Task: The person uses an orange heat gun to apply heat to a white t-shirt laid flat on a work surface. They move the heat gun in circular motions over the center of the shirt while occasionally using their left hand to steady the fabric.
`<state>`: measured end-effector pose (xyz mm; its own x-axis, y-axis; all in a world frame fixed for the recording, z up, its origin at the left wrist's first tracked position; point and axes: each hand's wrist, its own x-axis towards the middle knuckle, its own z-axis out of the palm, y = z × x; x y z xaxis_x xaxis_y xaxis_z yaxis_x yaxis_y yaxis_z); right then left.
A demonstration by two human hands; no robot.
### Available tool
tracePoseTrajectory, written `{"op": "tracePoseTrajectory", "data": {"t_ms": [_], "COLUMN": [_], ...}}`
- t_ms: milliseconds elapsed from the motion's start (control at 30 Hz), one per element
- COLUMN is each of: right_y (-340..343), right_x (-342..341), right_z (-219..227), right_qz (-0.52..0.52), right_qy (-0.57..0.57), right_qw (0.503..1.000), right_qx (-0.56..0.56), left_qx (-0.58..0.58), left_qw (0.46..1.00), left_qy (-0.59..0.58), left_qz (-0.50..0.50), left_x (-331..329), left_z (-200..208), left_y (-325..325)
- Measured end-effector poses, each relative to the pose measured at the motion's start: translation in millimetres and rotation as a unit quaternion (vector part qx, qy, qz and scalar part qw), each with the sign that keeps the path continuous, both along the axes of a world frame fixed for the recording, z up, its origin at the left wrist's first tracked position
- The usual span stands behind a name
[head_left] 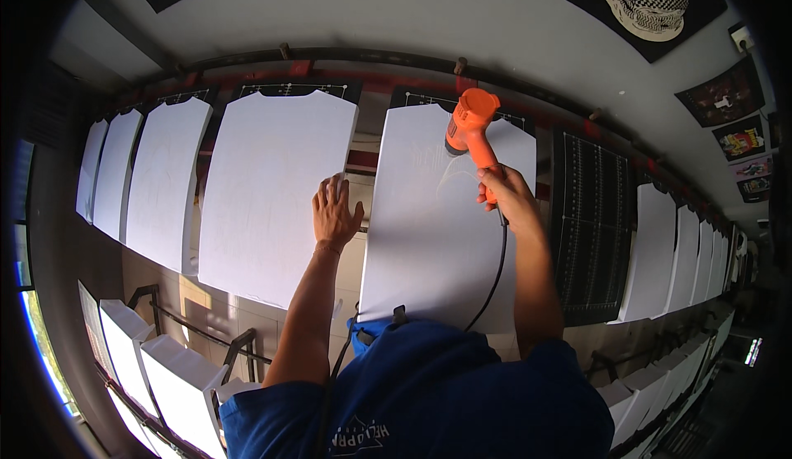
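Note:
My right hand is wrapped round the handle of an orange hair dryer. Its dark nozzle points down at the white shirt spread over the board in front of me. Faint pale lines show on that shirt's upper part, close under the nozzle. A black cord hangs from the handle and runs down toward my waist. My left hand has its fingers apart and holds nothing. It lies at the right edge of the neighbouring white shirt, beside the gap between the two boards.
More white shirts on boards continue left and right. A bare black board stands right of my shirt. A dark red rail runs behind. Further white-covered boards are low at the left. Printed black cloths hang on the wall.

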<state>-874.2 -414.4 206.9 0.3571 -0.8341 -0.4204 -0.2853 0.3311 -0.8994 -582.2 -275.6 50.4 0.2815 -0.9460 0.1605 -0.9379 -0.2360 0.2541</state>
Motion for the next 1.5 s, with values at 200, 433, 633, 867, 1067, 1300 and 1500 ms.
{"op": "tracePoseTrajectory", "data": {"t_ms": [200,433,633,867,1067,1300,1500], "right_y": [19,42,40,41,46,55,51], "right_x": [-7,-4,11,26,29,24,2], "right_z": [11,21,11,10,17,19,24], "right_qz": [0.042,0.086,0.091,0.122,0.158,0.149,0.126], "right_qy": [-0.004,-0.008,-0.036,-0.037,-0.019,-0.007,-0.002], "right_qw": [0.998,0.993,0.993,0.990,0.984,0.987,0.990], "right_qx": [0.046,0.075,0.071,0.061,0.079,0.059,0.070], "left_qx": [-0.025,-0.009,-0.018,-0.025,-0.025,-0.015,-0.009], "left_qw": [0.999,1.000,1.000,1.000,1.000,1.000,1.000], "left_qy": [-0.021,0.006,0.009,0.010,-0.001,0.002,0.004], "left_qz": [-0.003,-0.002,-0.005,-0.003,-0.005,0.000,-0.001], "left_x": [0,1,2,2,3,2,2], "left_z": [0,0,0,0,-2,1,0], "left_y": [0,1,2,1,2,1,0]}}
